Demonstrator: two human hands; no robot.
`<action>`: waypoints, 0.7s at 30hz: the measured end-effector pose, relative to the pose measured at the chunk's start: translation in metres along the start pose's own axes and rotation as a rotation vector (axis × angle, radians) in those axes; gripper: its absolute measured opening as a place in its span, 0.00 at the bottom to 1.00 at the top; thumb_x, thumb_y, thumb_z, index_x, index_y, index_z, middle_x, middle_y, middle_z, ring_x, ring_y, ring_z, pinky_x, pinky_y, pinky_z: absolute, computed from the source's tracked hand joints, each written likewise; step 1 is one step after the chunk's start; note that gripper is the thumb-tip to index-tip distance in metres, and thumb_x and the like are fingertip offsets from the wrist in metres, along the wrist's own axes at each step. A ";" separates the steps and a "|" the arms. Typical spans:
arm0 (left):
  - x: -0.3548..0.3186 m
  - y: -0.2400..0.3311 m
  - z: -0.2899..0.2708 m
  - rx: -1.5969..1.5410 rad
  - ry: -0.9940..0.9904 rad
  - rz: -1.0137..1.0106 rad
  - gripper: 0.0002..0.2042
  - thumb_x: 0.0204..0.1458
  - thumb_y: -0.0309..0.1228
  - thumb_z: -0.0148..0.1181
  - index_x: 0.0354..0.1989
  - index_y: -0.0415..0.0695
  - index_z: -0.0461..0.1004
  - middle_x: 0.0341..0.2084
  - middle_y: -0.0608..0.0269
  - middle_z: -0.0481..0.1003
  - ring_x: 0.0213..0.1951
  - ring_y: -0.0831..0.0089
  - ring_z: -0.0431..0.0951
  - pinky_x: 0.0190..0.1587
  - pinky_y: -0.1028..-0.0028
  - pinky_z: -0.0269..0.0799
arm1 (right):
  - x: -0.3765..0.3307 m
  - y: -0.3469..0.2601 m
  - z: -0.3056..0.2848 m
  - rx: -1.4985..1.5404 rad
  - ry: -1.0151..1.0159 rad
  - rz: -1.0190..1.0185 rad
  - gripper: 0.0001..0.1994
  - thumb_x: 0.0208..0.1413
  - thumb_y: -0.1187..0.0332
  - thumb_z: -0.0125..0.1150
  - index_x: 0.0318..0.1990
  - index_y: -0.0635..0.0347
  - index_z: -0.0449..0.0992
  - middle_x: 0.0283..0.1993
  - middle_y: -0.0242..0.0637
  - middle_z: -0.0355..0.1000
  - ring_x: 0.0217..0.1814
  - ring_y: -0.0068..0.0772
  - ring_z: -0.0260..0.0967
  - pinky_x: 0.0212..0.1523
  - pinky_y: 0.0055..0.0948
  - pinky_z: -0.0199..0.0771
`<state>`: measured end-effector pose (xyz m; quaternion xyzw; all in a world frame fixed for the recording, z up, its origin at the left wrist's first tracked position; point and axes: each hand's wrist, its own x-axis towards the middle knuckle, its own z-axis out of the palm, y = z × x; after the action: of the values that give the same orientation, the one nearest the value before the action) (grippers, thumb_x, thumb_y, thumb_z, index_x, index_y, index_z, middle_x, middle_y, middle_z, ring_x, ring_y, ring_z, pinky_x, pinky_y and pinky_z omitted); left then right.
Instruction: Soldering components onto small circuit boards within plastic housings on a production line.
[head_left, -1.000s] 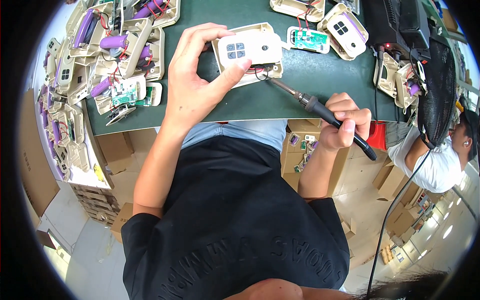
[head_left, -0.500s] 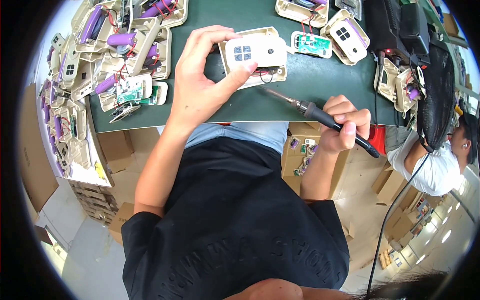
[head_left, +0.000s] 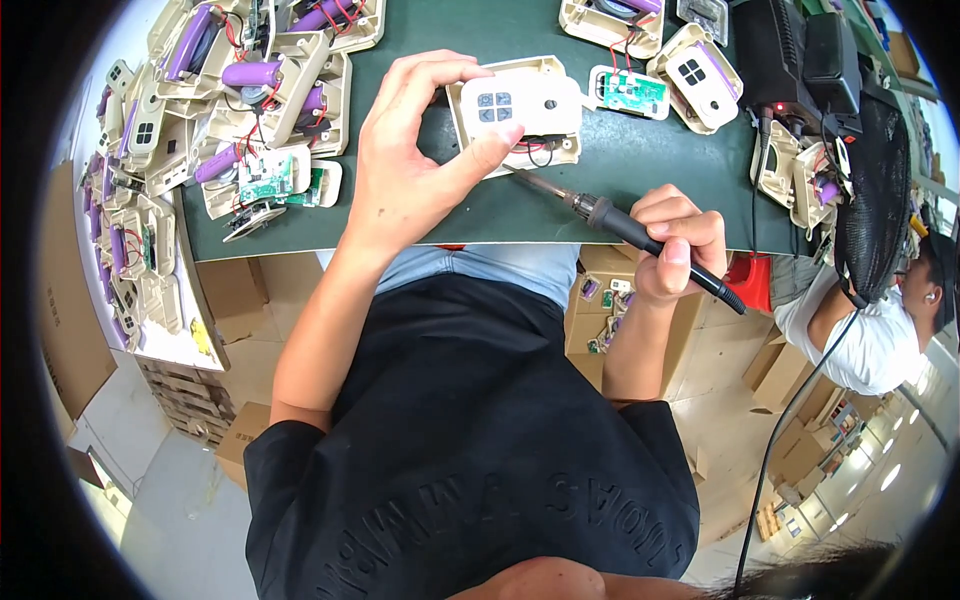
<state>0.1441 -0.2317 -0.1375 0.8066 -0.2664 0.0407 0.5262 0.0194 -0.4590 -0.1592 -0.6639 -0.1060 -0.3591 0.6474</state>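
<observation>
My left hand (head_left: 405, 185) grips a cream plastic casing (head_left: 570, 148) by its left side, with the thumb on a white cover (head_left: 525, 103) that carries four dark buttons and a small dark knob. Red and black wires (head_left: 540, 148) show at the gap along the cover's lower edge. In my right hand (head_left: 680, 243) is a soldering iron (head_left: 618, 222), held like a pen and slanting up to the left. Its tip is at the casing's near edge, just below my left thumb; whether it touches cannot be made out.
Opened casings with purple cells (head_left: 250, 74) crowd the left of the green mat (head_left: 420, 222). A green circuit board (head_left: 632, 92) and another casing (head_left: 697, 75) lie to the right. Black power units (head_left: 775, 60) stand far right, near a co-worker in a white shirt (head_left: 860, 325).
The soldering iron has shifted left with my right hand, bringing its tip closer to the casing's near edge. My left hand keeps its grip; the whole view has slid slightly.
</observation>
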 end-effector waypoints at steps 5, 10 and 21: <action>0.000 0.000 0.000 -0.002 0.001 -0.004 0.22 0.46 0.35 0.76 0.49 0.40 0.78 0.49 0.55 0.76 0.51 0.63 0.78 0.56 0.67 0.73 | -0.001 0.000 0.000 -0.008 -0.002 0.009 0.13 0.63 0.68 0.60 0.30 0.67 0.67 0.20 0.44 0.71 0.18 0.33 0.66 0.21 0.32 0.69; 0.000 0.000 0.000 -0.004 0.005 -0.007 0.22 0.46 0.34 0.76 0.49 0.40 0.78 0.49 0.55 0.76 0.51 0.63 0.78 0.56 0.67 0.73 | 0.000 0.000 0.000 0.000 -0.007 0.015 0.13 0.62 0.68 0.60 0.29 0.67 0.67 0.20 0.44 0.71 0.18 0.33 0.66 0.21 0.32 0.69; 0.000 -0.001 0.000 -0.002 0.002 -0.015 0.23 0.46 0.35 0.76 0.49 0.41 0.77 0.49 0.54 0.76 0.51 0.62 0.78 0.55 0.66 0.73 | 0.000 -0.002 -0.007 0.063 0.094 0.039 0.10 0.61 0.67 0.51 0.30 0.60 0.62 0.16 0.40 0.62 0.16 0.26 0.52 0.19 0.30 0.52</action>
<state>0.1445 -0.2314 -0.1388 0.8079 -0.2599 0.0376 0.5276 0.0160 -0.4649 -0.1585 -0.6273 -0.0736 -0.3737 0.6793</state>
